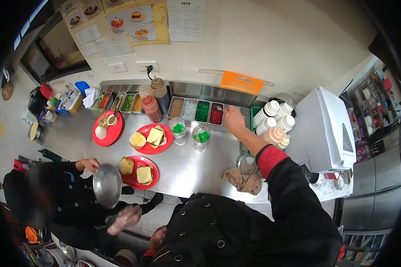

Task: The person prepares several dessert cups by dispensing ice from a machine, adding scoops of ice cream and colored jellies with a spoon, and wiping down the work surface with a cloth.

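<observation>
My right hand [234, 118] reaches to the right rim of a metal pan of red gelatin [216, 115], fingers bent down at its edge. A small pale shape lies by the fingertips; whether I grip it is unclear. Left of it sit pans of green gelatin [202, 111], translucent white pieces [189, 109] and a brown food [176, 107]. Two stemmed glasses stand in front, the left glass [178, 130] and the right glass [201, 138], both with green gelatin inside. Low beside my body is my left hand [158, 235], partly hidden, its fingers curled.
Two red plates [168, 144] [126, 183] hold open burgers with cheese; another red plate [112, 142] holds rice. Squeeze bottles [152, 110] stand behind. A cloth [242, 182], strainer [248, 165] and stacked cups [266, 126] are at right. A co-worker [73, 200] holds a metal lid [107, 187] at left.
</observation>
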{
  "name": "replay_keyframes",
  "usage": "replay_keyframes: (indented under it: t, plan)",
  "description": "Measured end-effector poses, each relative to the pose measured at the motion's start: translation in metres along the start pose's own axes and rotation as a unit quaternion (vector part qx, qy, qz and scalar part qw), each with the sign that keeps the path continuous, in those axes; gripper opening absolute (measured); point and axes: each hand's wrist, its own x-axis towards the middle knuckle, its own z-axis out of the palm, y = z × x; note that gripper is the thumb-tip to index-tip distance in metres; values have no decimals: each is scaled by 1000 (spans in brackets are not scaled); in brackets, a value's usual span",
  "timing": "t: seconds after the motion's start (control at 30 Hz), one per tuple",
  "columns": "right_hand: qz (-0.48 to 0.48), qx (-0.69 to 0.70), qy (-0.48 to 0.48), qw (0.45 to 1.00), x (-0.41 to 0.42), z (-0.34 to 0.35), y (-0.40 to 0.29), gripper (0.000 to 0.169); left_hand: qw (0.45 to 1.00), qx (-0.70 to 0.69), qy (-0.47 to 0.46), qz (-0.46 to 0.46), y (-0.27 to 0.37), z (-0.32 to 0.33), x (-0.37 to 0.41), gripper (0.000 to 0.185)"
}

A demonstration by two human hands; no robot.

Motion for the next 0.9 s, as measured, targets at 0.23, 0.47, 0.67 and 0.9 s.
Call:
replay_keyframes:
  t: [0.23, 0.47, 0.67, 0.9]
  plan:
    - [121, 215, 35, 968, -11, 79, 22, 30, 998, -62, 4, -25, -33, -3, 18, 28]
    - [414, 640, -50, 645, -37, 58, 29, 29, 991, -132, -33, 4, -52, -13, 31, 43]
    - [392, 674, -59, 623, -49, 75, 29, 31, 998, 43, 9, -48, -53, -57, 49, 33]
    - [426, 767, -47, 478, -70, 82, 32, 31, 995, 90, -8, -49, -16, -39, 35, 35]
